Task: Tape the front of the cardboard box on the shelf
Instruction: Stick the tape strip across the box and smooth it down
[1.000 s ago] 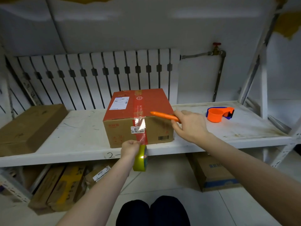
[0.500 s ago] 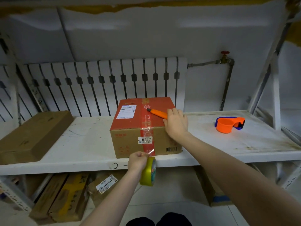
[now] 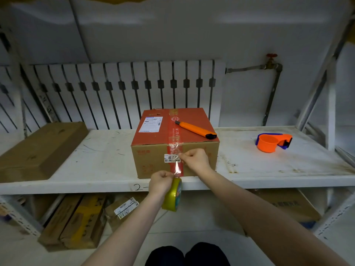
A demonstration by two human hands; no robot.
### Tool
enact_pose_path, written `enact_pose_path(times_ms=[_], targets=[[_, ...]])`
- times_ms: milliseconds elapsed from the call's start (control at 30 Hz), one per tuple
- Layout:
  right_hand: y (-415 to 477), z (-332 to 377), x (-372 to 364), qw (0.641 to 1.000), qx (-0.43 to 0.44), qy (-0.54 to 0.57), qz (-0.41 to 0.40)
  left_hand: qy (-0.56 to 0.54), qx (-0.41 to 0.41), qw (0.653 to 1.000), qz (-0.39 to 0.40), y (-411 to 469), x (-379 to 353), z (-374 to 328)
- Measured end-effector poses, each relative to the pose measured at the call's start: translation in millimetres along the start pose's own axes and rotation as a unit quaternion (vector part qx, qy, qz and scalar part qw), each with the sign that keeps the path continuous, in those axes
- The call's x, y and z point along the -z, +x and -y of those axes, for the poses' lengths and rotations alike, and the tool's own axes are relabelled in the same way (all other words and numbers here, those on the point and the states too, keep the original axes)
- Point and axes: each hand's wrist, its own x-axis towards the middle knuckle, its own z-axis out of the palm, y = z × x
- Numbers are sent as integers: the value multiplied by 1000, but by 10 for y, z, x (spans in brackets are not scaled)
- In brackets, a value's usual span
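Note:
A cardboard box [image 3: 153, 164] with a red top stands at the front of the white shelf [image 3: 96, 169]. A strip of clear tape [image 3: 177, 166] runs from its top edge down the front face. My left hand [image 3: 161, 182] holds the yellow-green tape roll [image 3: 172, 195] just below the shelf edge, pinching the strip. My right hand [image 3: 195, 160] presses on the tape at the white label on the box front. An orange utility knife [image 3: 196, 129] lies on the box top.
An orange and blue tape dispenser [image 3: 272, 142] sits on the shelf at right. A flat brown box [image 3: 40, 150] lies at left. More boxes [image 3: 76, 221] are stored below the shelf. A radiator [image 3: 123, 93] stands behind.
My right hand has laid the orange knife on the box top and come down to the tape on the front face. The left hand with the roll has stayed below the shelf edge.

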Motion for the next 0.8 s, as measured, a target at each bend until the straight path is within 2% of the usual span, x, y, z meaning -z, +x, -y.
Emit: enact_pose_path(times_ms=[167, 333, 467, 533, 600, 800], targets=[[51, -41, 20, 999, -41, 23, 28, 91, 32, 995, 26, -12, 386, -179], [80, -23, 17, 996, -71, 17, 56, 205, -116, 969, -72, -60, 741, -838], [124, -8, 18, 995, -78, 4, 69, 284, -290, 902, -150, -39, 785, -1288], [130, 1, 27, 994, -81, -1, 74, 354, -333, 855, -181, 118, 738, -1282], [141, 1, 46, 994, -80, -4, 79, 418, -344, 821, -182, 325, 695, -1184], [174, -8, 70, 993, -68, -25, 95, 494, -347, 782, -155, 757, 668, -930]])
